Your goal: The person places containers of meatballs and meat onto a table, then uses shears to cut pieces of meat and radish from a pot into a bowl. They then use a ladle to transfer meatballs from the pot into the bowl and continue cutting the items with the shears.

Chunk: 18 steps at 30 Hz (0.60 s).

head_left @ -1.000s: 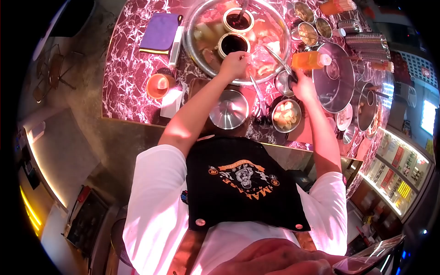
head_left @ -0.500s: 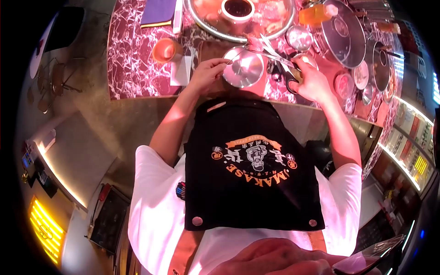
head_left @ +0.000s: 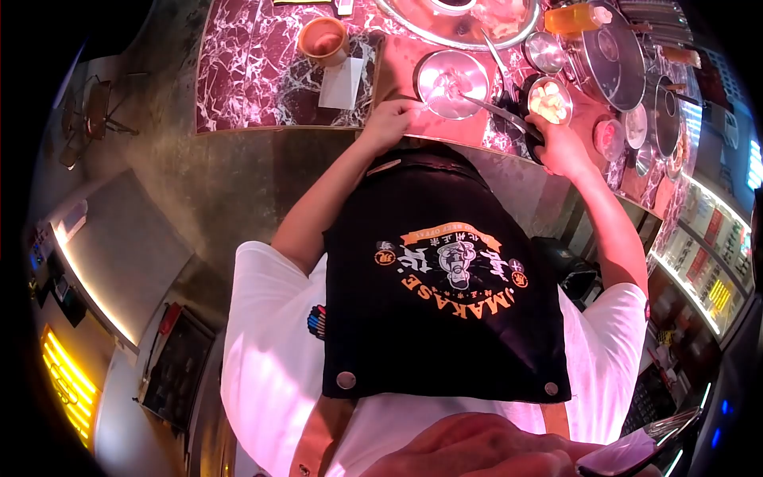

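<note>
My right hand (head_left: 559, 145) is closed around the handle end of a long metal utensil (head_left: 502, 113), which looks like tongs. Its tip reaches into a shiny steel bowl (head_left: 431, 86), over a small pale piece in the bowl. Beside that bowl, near the table's front edge, my left hand (head_left: 391, 124) is closed in a pinch; what it holds, if anything, is too small to name. Just beyond my right hand stands a small bowl of pale yellow pieces (head_left: 550, 100).
A brown cup (head_left: 323, 41) and a white paper (head_left: 342, 83) lie to the left. A large round pot (head_left: 524, 28) stands at the back, with an orange bottle (head_left: 568, 19), a small metal bowl (head_left: 545, 52) and a dark pan (head_left: 612, 67) to the right.
The utensil's tip has come down from above the bowl into it. My left hand has moved away from the bowl's rim toward the table edge. The view has shifted.
</note>
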{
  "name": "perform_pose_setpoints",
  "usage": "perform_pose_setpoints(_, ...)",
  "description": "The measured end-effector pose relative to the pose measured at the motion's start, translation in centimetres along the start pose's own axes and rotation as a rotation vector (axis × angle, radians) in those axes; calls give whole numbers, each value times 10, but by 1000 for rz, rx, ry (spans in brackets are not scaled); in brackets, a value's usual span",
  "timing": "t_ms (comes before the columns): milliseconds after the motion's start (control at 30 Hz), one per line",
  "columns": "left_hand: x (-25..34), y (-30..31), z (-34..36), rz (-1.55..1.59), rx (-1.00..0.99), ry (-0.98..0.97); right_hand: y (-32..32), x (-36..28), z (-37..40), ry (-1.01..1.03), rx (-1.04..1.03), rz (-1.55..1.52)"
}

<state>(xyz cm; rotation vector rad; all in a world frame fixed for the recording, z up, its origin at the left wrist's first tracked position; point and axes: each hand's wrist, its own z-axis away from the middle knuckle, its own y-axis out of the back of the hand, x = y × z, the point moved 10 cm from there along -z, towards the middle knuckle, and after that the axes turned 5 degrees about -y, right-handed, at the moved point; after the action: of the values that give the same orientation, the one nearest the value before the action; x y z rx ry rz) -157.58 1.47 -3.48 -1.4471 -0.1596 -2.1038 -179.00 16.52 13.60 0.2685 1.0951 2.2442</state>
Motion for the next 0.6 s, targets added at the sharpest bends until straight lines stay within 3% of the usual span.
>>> perform_pose_setpoints(100, 11, 2, 5, 30, 99, -66, 15, -6, 16, -48, 7, 57)
perform_pose_setpoints(167, 39, 6, 13, -344, 105, -237, 20, -13, 19, -106, -10, 48)
perform_pose_setpoints(267, 37, 2, 14, -230, 72, -276, 8, -19, 9, -164, -101, 35)
perform_pose_setpoints(400, 19, -12, 12, -101, -34, -191, -6, -30, -7, -22, 37, -13)
perform_pose_setpoints(600, 22, -7, 14, -105, 37, -176, -12, -10, -5, 52, 80, -75)
